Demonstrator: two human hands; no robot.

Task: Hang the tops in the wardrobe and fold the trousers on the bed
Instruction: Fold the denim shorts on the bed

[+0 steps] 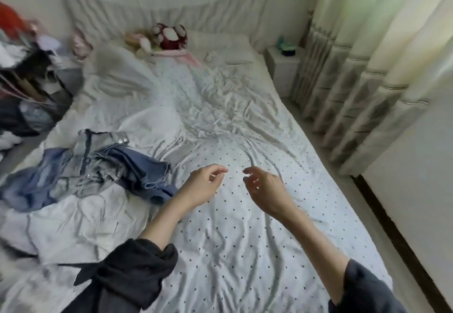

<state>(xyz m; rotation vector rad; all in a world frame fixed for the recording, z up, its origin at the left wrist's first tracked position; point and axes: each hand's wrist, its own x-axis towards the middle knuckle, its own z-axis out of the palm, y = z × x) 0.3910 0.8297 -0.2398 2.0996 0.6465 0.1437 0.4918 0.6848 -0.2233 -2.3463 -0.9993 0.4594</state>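
Your left hand (204,185) and right hand (266,190) hover loosely curled, holding nothing; the jeans (98,168) lie heaped and unfolded left of them on the bed (245,239); folding looks unstarted.

— Soft daylight, even and fairly bright, coming through the pale pleated curtains (382,50) on the right; greenish-white glare along their upper folds.

— Shadows?

— Faint only: shallow grey ones in the creases of the white dotted bed sheet (245,227), a weak smudge under the bare right hand (266,186). No hard edges anywhere.

— Sharpness?

— Mediocre. Blocky compression throughout, dots on the sheet smeared toward the far end. Red-and-white mushroom-shaped plush toy (170,36) soft and hazy. Cluttered heap of dark and red items (22,63) at the left edge streaked with motion blur.

— Distortion?

— Strong wide-angle bowing: dark floor skirting strip (397,239) slanting, curtains leaning inward, corners stretched.
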